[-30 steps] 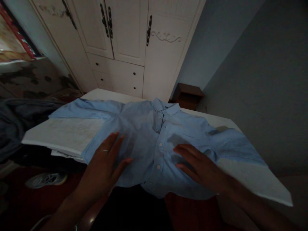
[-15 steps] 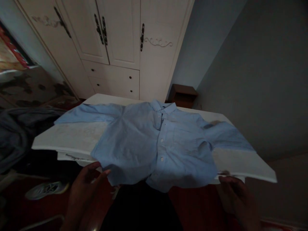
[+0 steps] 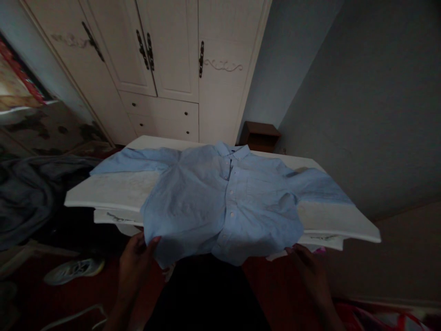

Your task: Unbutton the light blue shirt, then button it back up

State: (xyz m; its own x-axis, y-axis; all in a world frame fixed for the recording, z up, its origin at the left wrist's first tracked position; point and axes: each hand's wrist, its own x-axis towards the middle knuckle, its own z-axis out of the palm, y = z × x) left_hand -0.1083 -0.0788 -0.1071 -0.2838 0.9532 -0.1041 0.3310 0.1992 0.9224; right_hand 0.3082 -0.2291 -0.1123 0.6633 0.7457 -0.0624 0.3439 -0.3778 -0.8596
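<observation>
A light blue button-up shirt (image 3: 193, 197) lies spread front side up on a white table (image 3: 113, 191), collar at the far side and sleeves out to both sides. Its lower hem hangs over the near edge. My left hand (image 3: 136, 262) is closed on the hem's left corner, with the thumb on top and the fingers partly hidden. At the right part of the hem, my right hand (image 3: 308, 266) has its fingertips pinched on the cloth.
A white wardrobe (image 3: 172, 59) with dark handles stands behind the table. Beside it is a small brown cabinet (image 3: 260, 133). Grey fabric (image 3: 31, 197) is heaped at left, above a shoe (image 3: 74, 271) on the red floor. A red bag (image 3: 365, 317) shows at lower right.
My right hand has moved left, inward along the hem to the cloth. My left hand stays at its corner. The view has shifted slightly.
</observation>
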